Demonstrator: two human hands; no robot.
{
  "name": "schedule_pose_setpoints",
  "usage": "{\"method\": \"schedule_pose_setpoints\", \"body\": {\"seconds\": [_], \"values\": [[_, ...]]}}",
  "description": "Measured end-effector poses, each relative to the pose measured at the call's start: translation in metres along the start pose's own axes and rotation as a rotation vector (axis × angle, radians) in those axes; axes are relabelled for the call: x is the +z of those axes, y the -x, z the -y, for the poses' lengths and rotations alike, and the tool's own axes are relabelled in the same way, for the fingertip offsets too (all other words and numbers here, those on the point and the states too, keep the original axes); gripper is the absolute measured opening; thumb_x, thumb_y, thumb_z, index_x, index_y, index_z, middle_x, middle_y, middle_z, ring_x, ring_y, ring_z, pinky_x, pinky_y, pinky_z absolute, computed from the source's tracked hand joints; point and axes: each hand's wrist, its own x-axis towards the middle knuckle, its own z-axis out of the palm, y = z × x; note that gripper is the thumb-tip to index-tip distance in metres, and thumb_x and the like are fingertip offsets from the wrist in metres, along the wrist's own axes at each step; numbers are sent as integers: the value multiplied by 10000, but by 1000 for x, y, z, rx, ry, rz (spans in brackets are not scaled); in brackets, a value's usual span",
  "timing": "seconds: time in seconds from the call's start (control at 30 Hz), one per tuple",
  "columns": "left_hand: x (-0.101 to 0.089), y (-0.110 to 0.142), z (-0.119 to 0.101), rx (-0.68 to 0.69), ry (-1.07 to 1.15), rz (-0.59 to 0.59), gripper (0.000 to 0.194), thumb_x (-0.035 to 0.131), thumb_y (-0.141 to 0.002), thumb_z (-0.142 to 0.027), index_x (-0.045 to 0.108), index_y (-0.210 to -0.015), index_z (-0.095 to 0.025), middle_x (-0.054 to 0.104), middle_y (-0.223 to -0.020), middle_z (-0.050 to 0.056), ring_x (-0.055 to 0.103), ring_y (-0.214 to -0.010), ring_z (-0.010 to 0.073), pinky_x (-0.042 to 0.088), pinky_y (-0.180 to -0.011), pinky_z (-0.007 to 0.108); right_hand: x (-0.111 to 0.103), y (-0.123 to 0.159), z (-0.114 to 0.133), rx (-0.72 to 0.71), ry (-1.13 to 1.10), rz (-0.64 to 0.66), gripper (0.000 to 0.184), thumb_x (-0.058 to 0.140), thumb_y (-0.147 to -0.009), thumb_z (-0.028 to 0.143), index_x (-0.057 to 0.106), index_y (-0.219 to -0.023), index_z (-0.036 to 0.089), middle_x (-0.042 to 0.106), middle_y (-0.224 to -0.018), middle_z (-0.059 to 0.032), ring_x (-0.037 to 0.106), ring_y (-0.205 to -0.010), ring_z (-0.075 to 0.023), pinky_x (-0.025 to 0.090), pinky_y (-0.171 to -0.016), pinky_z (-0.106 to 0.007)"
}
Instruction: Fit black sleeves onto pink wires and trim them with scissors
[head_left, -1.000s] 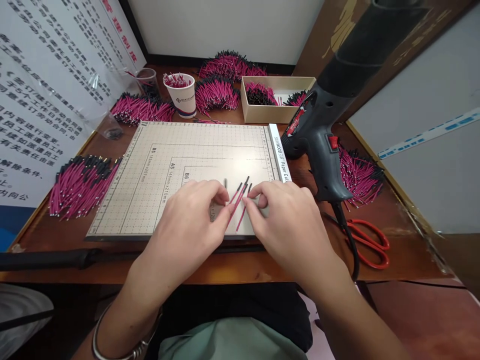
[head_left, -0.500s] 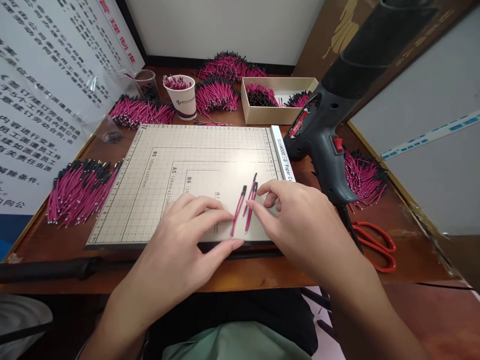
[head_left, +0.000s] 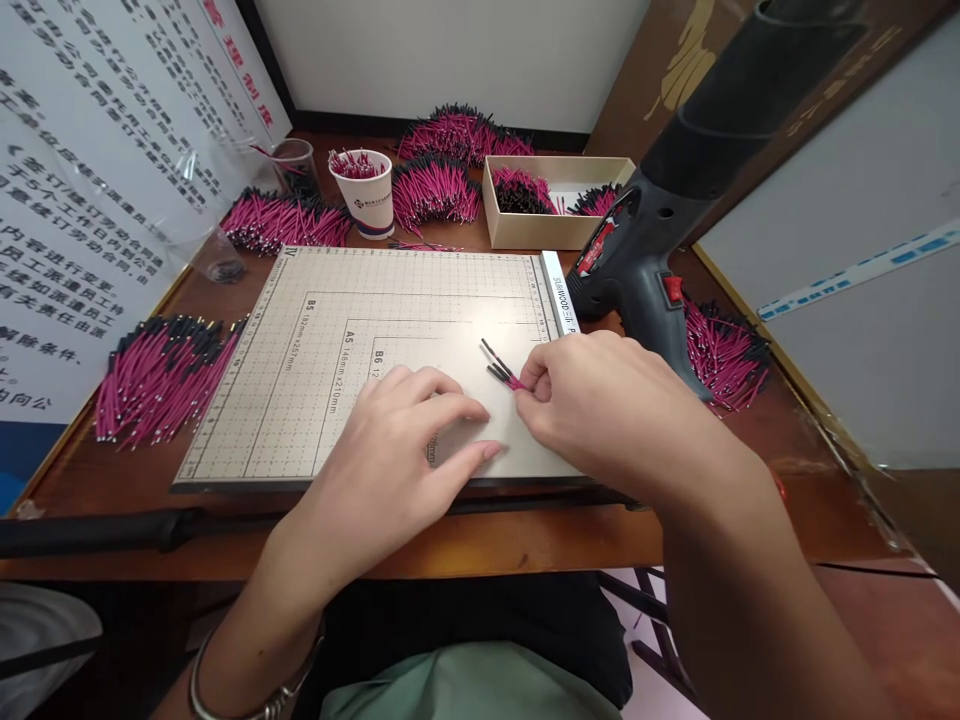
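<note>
My right hand (head_left: 600, 405) is closed on a few short pink wires with black tips (head_left: 501, 368); their tips stick out to the upper left of my fingers, just above the paper cutter board (head_left: 375, 300). My left hand (head_left: 401, 440) rests on the board's near edge with fingers stretched out and slightly apart, holding nothing. A black heat gun (head_left: 660, 270) stands just right of the board, close behind my right hand.
Piles of pink wires lie at the left edge (head_left: 161, 370), back left (head_left: 281, 220), back middle (head_left: 450, 150) and right (head_left: 724, 350). A paper cup (head_left: 364, 190) and a cardboard box (head_left: 555, 200) hold more wires. A clear plastic cup (head_left: 296, 160) stands at the back.
My right hand gathered the wires lying on the board and lifted them into its fingers. My left hand let go of them and settled flat. The red scissors are now hidden behind my right arm.
</note>
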Motion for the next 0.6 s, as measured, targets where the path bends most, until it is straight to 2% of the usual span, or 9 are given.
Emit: {"method": "schedule_pose_setpoints", "body": {"seconds": [0.13,0.27,0.33,0.47,0.53,0.6], "values": [[2,-1,1,-47,43,-25,106,698,-936,-330,747,-943,-236,708,-973,10,626,-955,210,446,-877,377,-3,-1,-1,-16,-13,27,168,571,-833,212,724,-766,194,661,-682,-54,438,-543,-162,237,-548,-315],[2,-1,1,-105,70,-92,151,655,-948,-336,729,-974,-207,721,-969,16,632,-904,190,468,-834,346,-3,-1,-5,8,-215,39,188,574,-859,221,735,-767,188,715,-759,-49,570,-641,-174,320,-582,-309],[3,-2,0,-185,113,-137,206,648,-946,-360,706,-1062,-200,740,-978,19,627,-826,171,476,-753,319,-1,0,-7,-11,-389,16,161,603,-858,201,739,-774,182,725,-754,-29,610,-676,-160,375,-616,-296],[3,-7,-4,-333,316,-216,499,631,-968,-445,548,-1400,-209,780,-1041,24,633,-723,136,475,-637,272,5,5,-9,-136,-776,-42,132,639,-893,199,747,-830,157,723,-731,12,604,-644,-92,436,-632,-236],[4,-8,-7,-350,455,-220,582,632,-972,-469,490,-1480,-222,788,-1042,25,630,-675,122,487,-619,257,9,8,-7,-189,-928,-68,136,639,-907,194,740,-827,151,708,-702,30,578,-605,-61,427,-587,-199],[5,-9,-8,-337,569,-231,587,658,-961,-449,507,-1486,-235,795,-1018,22,638,-675,115,504,-628,239,14,11,-3,-222,-1031,-109,130,641,-911,174,731,-820,147,697,-687,41,577,-601,-42,421,-561,-165]]}}
